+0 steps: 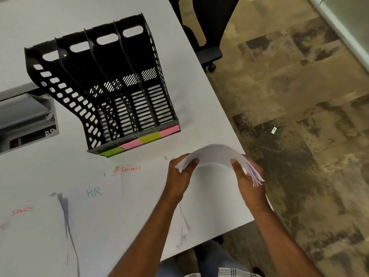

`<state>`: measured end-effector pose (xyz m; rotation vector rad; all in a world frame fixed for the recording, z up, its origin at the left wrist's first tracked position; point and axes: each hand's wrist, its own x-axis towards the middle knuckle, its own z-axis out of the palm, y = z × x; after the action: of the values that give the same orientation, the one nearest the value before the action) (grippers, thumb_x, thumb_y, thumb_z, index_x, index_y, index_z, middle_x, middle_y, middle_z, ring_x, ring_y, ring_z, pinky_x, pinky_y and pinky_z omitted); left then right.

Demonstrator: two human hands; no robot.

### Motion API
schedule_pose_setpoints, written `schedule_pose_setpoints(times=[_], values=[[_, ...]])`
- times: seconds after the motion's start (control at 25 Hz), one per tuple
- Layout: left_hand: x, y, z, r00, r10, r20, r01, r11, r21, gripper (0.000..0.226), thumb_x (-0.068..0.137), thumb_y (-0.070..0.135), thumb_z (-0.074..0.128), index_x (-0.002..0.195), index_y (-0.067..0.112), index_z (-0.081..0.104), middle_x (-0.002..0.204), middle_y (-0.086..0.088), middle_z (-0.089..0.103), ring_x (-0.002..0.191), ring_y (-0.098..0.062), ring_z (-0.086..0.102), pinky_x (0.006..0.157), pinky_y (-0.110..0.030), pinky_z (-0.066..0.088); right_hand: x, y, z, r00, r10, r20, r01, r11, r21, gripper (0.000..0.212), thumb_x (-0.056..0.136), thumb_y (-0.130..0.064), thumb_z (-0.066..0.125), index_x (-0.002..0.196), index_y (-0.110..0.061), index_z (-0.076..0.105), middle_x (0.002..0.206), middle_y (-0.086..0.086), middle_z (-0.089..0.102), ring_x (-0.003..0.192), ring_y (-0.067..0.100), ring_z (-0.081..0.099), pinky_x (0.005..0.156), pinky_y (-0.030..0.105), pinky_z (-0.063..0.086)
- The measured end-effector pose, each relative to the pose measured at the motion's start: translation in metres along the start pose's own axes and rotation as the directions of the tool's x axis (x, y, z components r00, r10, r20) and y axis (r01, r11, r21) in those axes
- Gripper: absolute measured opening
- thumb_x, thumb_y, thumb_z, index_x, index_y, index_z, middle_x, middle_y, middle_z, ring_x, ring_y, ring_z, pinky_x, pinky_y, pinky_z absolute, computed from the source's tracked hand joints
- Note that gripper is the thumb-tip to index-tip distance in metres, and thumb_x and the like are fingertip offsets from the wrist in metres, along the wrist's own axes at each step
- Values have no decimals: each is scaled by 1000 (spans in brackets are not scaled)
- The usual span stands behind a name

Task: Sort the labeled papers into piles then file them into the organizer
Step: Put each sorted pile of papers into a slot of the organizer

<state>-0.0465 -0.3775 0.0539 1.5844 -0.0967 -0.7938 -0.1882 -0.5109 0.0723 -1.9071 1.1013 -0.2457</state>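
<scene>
Both hands hold one stack of white papers (pixel 214 154), bowed upward above the table's right edge. My left hand (pixel 179 176) grips its left end and my right hand (pixel 249 184) grips its right end. On the table lie three piles: one marked SPORTS (pixel 30 226) at the left, one marked HR (pixel 95 206) in the middle, one marked F: FINANCE (pixel 139 176) behind it. The black organizer (pixel 103 82) with several slots stands farther back, with green and pink sticky labels along its front lip. Its slots look empty.
The white table (pixel 189 92) ends just right of my hands, with patterned carpet beyond. A black office chair (pixel 207 27) stands at the far corner. A grey cable box (pixel 26 120) is set into the table at the left. A small scrap (pixel 274 130) lies on the floor.
</scene>
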Motion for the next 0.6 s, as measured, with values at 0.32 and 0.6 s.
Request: schedule_pose_setpoints(times=[0.32, 0.6], values=[[30, 18, -39, 983, 33, -183, -36, 999, -16, 26, 95, 9, 63, 99, 31, 76, 100, 10, 79, 97, -14, 73, 81, -19, 56, 26, -17, 5, 985, -171, -17, 170, 985, -43, 48, 93, 9, 58, 124, -27, 62, 108, -22, 67, 104, 9, 67, 96, 24, 54], [66, 35, -106, 924, 335, -182, -72, 622, 780, 50, 96, 12, 60, 145, 13, 50, 154, -6, 47, 144, -24, 36, 121, -40, 28, 68, -147, 49, 890, -319, -326, 401, 888, 225, 30, 94, -7, 55, 114, -22, 70, 108, -2, 68, 100, 1, 60, 84, 10, 50]])
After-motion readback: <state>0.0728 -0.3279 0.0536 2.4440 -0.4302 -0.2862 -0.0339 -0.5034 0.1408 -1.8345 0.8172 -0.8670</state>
